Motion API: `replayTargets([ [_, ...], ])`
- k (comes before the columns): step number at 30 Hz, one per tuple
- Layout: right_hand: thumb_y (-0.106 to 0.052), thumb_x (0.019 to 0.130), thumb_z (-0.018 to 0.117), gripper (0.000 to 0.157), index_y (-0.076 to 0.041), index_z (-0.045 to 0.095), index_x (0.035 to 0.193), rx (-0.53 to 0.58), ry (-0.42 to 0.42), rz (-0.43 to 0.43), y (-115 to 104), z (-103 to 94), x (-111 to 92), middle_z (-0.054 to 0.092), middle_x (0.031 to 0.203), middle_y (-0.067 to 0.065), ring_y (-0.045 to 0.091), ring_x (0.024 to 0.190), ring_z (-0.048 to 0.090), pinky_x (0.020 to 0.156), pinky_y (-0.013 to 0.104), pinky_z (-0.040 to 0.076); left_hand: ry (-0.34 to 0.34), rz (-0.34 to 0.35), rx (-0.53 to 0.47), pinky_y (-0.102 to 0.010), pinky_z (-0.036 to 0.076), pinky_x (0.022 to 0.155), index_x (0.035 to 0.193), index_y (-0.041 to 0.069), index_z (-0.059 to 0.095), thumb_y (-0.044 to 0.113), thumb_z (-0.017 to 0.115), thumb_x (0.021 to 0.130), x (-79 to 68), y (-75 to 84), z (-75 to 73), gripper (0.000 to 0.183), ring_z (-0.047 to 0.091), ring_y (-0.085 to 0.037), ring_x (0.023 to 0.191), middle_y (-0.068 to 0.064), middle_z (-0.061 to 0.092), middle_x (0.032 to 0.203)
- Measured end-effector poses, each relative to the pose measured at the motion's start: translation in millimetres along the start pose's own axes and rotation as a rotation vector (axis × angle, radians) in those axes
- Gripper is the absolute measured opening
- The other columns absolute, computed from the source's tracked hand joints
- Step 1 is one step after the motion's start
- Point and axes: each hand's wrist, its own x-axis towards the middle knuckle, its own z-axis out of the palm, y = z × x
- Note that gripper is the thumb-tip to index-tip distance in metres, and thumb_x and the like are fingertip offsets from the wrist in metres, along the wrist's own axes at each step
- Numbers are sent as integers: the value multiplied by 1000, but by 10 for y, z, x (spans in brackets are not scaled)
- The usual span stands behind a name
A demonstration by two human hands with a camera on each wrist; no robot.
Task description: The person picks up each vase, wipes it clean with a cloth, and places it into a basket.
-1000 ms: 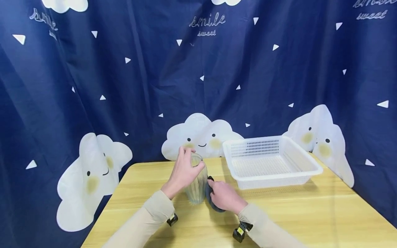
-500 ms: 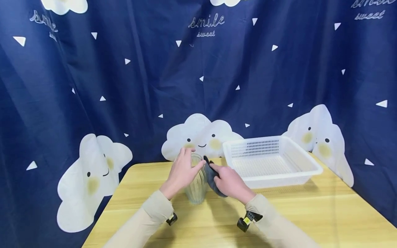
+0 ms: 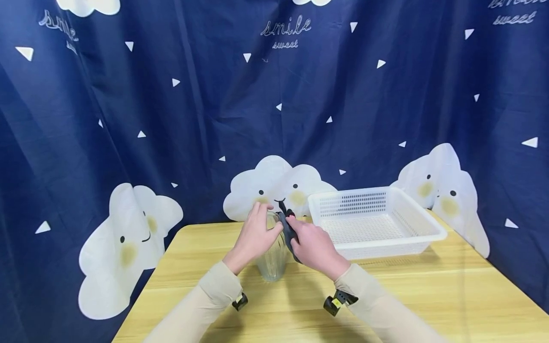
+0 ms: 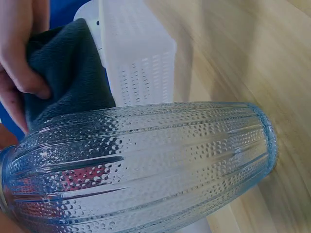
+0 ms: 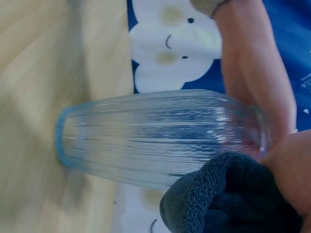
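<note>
A clear glass vase [image 3: 272, 262] with ribbed, bumpy walls stands upright on the table. My left hand [image 3: 254, 234] grips it around the rim, thumb on the near right side and fingers on the far side. In my right hand [image 3: 315, 245] is a dark grey towel [image 3: 288, 233], bunched up and held at the vase's upper right, close to the mouth. The left wrist view shows the towel [image 4: 68, 73] overlapping the glass near its top. In the right wrist view the folded towel [image 5: 209, 194] covers part of the vase [image 5: 146, 136].
A white perforated plastic basket [image 3: 377, 247] stands on the wooden table [image 3: 429, 290], right of the vase and behind my right hand. Beyond the table's back edge hangs a dark blue curtain [image 3: 214, 105] printed with clouds.
My right hand has lifted the towel from low beside the vase up to its rim. The left hand keeps its grip, and the vase stays in place.
</note>
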Motion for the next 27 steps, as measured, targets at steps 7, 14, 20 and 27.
replayTargets([
  [7, -15, 81, 59, 50, -6, 53, 130, 72, -117, 56, 116, 262, -91, 66, 104, 15, 19, 76, 62, 58, 33, 46, 7, 17, 2, -34, 41, 85, 118, 12, 52, 36, 56, 79, 10, -13, 0, 46, 47, -18, 103, 3, 47, 111],
  [14, -18, 84, 59, 50, -4, 51, 131, 78, -299, 63, 204, 526, -211, 64, 110, 17, 22, 90, 63, 69, 33, 49, 15, 51, -6, -34, 41, 86, 118, 11, 53, 37, 56, 79, 23, -34, 8, 46, 49, -18, 102, 3, 47, 111],
  [20, -16, 83, 59, 49, -6, 52, 130, 114, -331, 77, 227, 547, -226, 63, 113, 17, 23, 94, 61, 72, 34, 49, 16, 72, 17, -33, 43, 82, 120, 12, 51, 45, 54, 86, 16, -56, 6, 47, 52, -18, 95, 0, 47, 111],
  [27, -11, 81, 55, 45, -7, 57, 126, 113, -253, 35, 185, 283, -161, 67, 106, 13, 19, 83, 63, 66, 32, 48, 32, 32, 10, -31, 41, 78, 120, 12, 50, 45, 57, 83, -2, -67, 10, 50, 41, -17, 92, -1, 37, 104],
])
